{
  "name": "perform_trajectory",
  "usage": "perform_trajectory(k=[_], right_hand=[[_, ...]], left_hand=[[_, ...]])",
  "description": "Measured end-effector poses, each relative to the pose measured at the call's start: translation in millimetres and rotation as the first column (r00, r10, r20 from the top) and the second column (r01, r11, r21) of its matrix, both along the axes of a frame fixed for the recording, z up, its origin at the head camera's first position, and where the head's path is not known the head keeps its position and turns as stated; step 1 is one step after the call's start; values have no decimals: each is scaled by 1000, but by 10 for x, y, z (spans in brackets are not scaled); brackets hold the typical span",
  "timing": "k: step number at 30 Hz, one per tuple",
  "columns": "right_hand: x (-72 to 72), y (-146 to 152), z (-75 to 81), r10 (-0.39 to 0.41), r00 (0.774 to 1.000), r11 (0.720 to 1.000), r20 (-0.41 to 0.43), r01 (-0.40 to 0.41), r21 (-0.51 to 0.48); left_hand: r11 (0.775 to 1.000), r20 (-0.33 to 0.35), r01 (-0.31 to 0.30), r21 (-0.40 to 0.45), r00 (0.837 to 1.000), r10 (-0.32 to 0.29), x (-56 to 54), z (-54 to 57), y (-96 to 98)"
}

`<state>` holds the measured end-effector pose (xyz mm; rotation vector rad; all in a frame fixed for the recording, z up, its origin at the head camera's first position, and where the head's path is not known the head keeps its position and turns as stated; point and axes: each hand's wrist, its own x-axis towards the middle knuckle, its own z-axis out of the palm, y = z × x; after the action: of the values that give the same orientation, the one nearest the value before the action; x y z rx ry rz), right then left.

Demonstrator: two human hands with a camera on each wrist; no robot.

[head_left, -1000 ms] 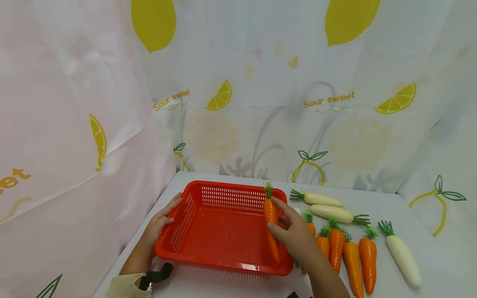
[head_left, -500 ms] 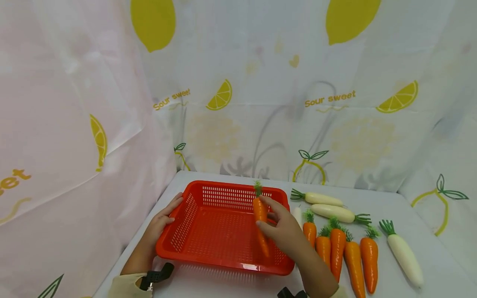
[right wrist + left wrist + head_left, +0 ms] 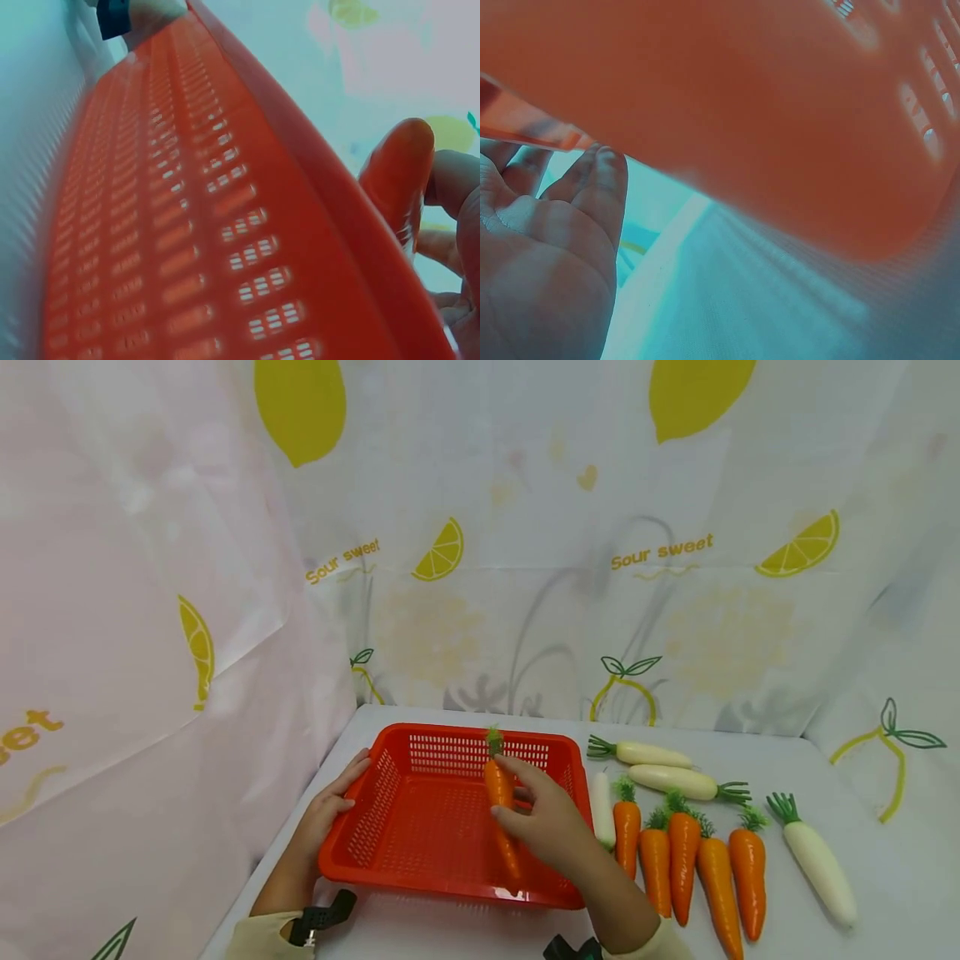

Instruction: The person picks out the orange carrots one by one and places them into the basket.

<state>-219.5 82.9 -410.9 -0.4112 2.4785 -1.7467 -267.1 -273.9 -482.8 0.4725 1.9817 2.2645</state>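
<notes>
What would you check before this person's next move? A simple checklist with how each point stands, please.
1) Grip: the right hand holds the long orange carrot with a feathery green top: ok.
2) Aim: the carrot is over the red, rectangular, perforated plastic basket: ok.
3) Support: the left hand rests against the basket's left rim: ok.
4) Room: bare floor shows inside the basket: ok.
5) Tip: whether the carrot's pointed end would clear the near rim: cannot tell; the two nearly line up in the head view.
</notes>
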Motion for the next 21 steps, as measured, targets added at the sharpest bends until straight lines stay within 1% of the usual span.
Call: perform_trajectory(k=[3,8,16,21], right_hand=[[11,-30,3,14,1000,1000,18,-14,5],[22,-108,31,33,999,999,29,-33,3],[34,-257,121,24,997,1000,78,-22,-22],[28,-347,150,26,996,999,86,-23,-45]], left_hand=[[1000,-8,3,-2,1000,-3,-1,-8,12],[1000,1,-17,-5,1000,17,10,7,8],[1000,23,-24,-11,999,24,12,33,18],[999,31,-29,-14,999,29,12,39,35]])
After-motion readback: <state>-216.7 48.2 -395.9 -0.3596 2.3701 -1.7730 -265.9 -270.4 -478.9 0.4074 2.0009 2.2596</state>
